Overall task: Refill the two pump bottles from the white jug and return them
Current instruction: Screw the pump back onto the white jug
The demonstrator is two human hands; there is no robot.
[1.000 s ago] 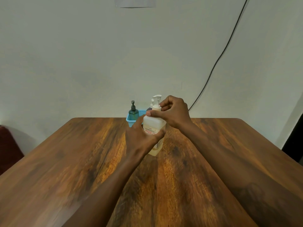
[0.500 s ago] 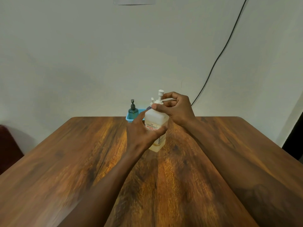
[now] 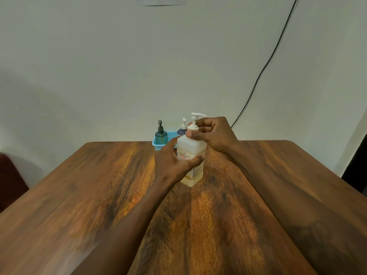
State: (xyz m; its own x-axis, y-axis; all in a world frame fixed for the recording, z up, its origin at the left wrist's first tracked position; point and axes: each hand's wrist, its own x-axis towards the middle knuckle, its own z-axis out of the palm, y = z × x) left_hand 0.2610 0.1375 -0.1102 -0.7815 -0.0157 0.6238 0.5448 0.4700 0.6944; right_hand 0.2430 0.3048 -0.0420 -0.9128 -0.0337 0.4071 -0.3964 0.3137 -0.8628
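Note:
A white square jug point(image 3: 189, 149) with a red-lettered label and a white pump head point(image 3: 195, 119) stands on the wooden table point(image 3: 99, 195), a little pale liquid at its bottom. My left hand point(image 3: 172, 162) grips the jug's body from the left. My right hand point(image 3: 212, 133) pinches the pump collar at the jug's neck, thumb in front. Behind, a dark green pump bottle point(image 3: 160, 134) and a dark blue pump bottle point(image 3: 182, 129) with a white pump stand in a light blue basket point(image 3: 156, 144) at the table's far edge.
A black cable point(image 3: 264, 70) runs down the pale wall at the right. A dark red seat point(image 3: 10, 179) shows at the left edge and a dark object point(image 3: 357, 165) at the right edge.
The pump head has turned round on the jug's neck under my right hand's fingers. My left hand keeps its grip on the jug's body, which stays in place.

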